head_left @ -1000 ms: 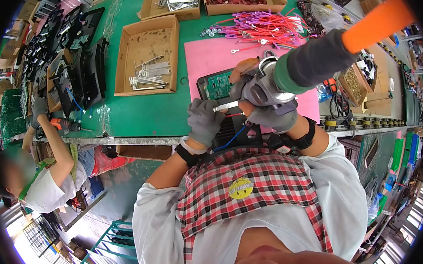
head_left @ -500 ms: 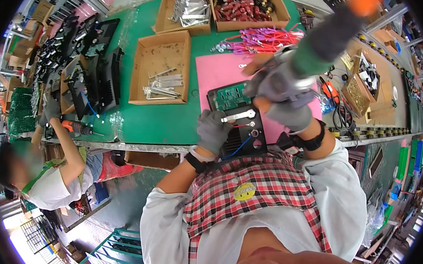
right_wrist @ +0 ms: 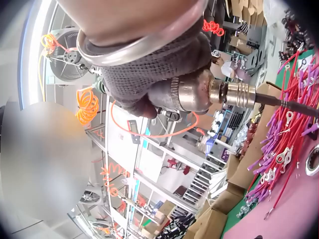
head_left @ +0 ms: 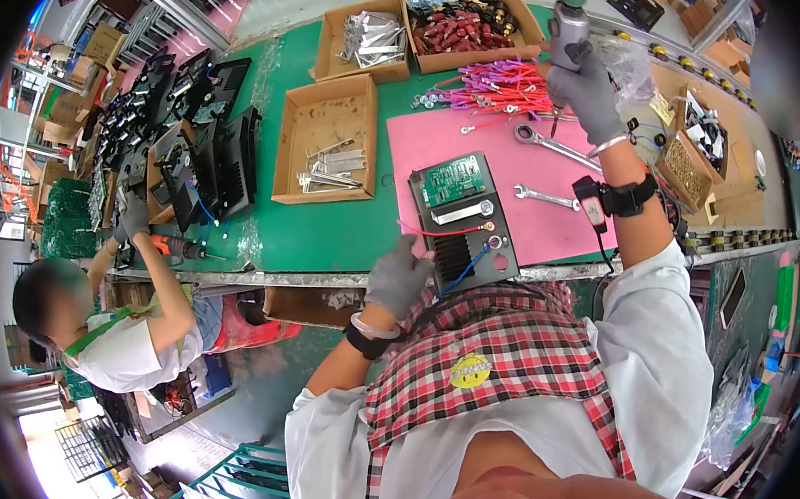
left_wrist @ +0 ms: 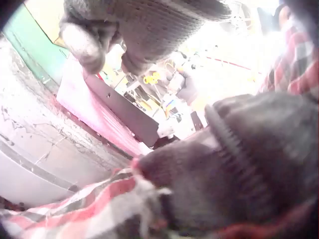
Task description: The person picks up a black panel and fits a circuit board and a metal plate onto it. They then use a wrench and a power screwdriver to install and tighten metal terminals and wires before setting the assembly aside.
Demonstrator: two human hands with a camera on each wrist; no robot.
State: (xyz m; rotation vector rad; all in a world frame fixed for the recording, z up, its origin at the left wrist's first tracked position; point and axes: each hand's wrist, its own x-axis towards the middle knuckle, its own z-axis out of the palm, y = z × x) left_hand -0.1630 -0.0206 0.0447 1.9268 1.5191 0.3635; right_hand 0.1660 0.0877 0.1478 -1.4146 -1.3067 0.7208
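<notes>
My gloved right hand (head_left: 589, 94) grips a metal-bodied power screwdriver (head_left: 569, 28), raised beyond the pink mat with its bit pointing down. The right wrist view shows the fingers (right_wrist: 149, 74) curled round its body, above the wires. A black finned housing (head_left: 500, 273) lies on the mat's near left part, bearing a green circuit board (head_left: 449, 179), a silver bracket (head_left: 458, 215), a red wire (head_left: 462, 229) and a blue wire (head_left: 463, 271). My gloved left hand (head_left: 398, 279) is at the housing's left edge. In the left wrist view its fingers (left_wrist: 88, 50) are loosely bent beside the housing (left_wrist: 124, 112).
A ratchet wrench (head_left: 555, 148) and an open-ended wrench (head_left: 545, 197) lie on the pink mat (head_left: 509, 150). Red and purple wires (head_left: 504, 85) are heaped behind it. A cardboard box (head_left: 288, 130) of brackets stands left. Another person (head_left: 124, 342) works at the far left.
My right hand has lifted the screwdriver off the housing and carried it away to the upper right. The left hand has let go of the silver bracket and drawn back to the housing's edge.
</notes>
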